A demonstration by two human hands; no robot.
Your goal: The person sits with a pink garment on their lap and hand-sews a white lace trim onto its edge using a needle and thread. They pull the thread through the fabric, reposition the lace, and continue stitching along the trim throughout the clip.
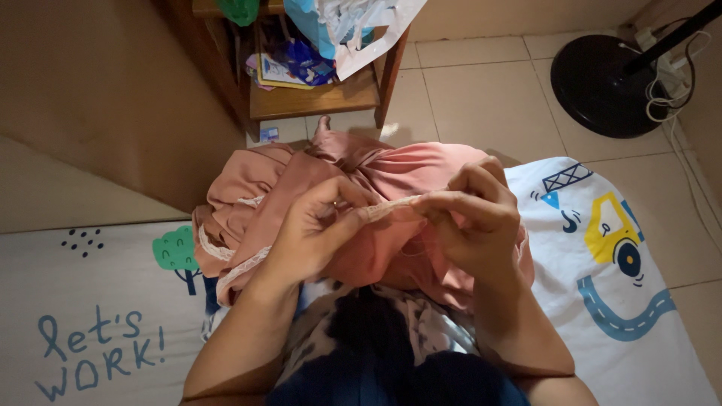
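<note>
Pink satin formed the garment (391,188), one piece, bunched in a heap on the person's lap and spilling onto the mat (90,301). Its lace edge (391,207) was pulled taut between the two hands, so that the stretched strip ran nearly level, left to right, rising a little toward the right. The left hand (312,225) was closed in a pinch, thumb against forefinger, on the left end of that strip; more of the same trim hung below its wrist. The right hand (474,214) was likewise curled shut, fingertips gripping the right end, with the remaining fingers folded over the cloth. The heap lay just behind and beneath both hands, touching them, its longer spread running across the view from left to right. One printed mat, white with a green tree, blue lettering and a yellow vehicle on a road, lay under the person. One wooden shelf (323,94) stood beyond the garment on the tiled floor (481,83), carrying plastic bags (353,26) and papers, too jumbled to count. One black round fan base (605,83) stood at upper right, with white cables (669,90) beside it.
</note>
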